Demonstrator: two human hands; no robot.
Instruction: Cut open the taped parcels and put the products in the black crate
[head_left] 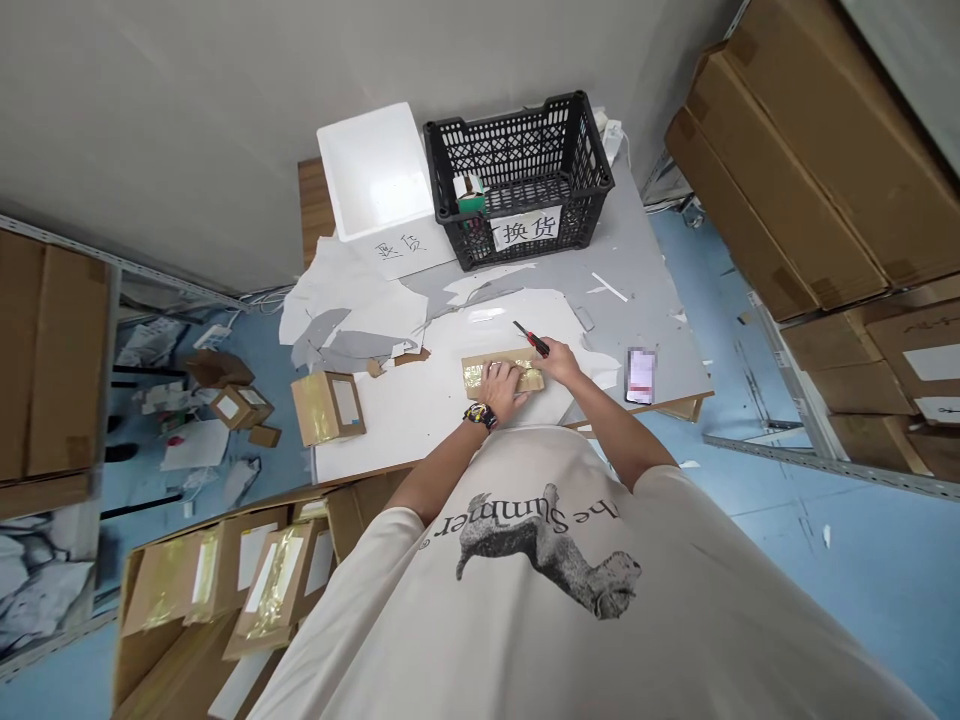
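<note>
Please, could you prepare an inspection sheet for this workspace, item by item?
Surface: grey table, partly under a torn white covering
Job's things: taped box; red-and-black knife, blade out
Clutter: cardboard scraps, phone, second box, black crate, white tub
Grips: left grip on the taped box; right grip holds the knife
Cables: white cable near table's far right corner
Surroundings: stacked cartons both sides; blue floor with litter
</note>
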